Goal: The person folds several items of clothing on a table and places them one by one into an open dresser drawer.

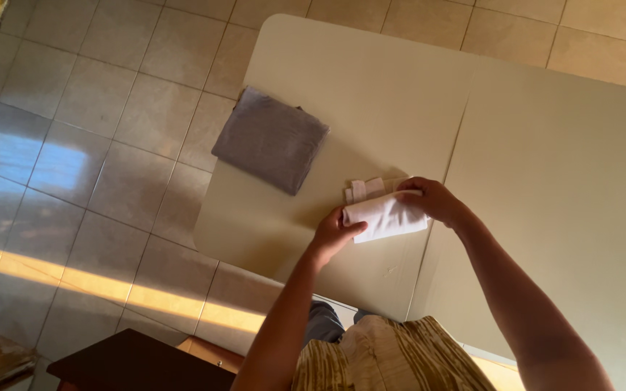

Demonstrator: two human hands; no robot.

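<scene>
Both hands grip a folded white cloth [387, 216] over the desk [545, 145]

Left hand [337, 233] pinches its near end, right hand [431, 199] holds the far edge — a strip of pale cloth [365, 189] lies just behind, a folded grey towel [271, 139] well apart at the desk's corner

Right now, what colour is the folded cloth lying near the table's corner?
Grey; the folded cloth shows best in the head view, on the cream table.

A small white cloth [387, 216], folded into a compact oblong, is lying near the desk's [371, 94] near edge, tilting slightly. Both ends are being pinched, the left hand [335, 233] gripping one end, the right hand [432, 199] the other. A few folded white strips [366, 189] are peeking out just behind it.
</scene>
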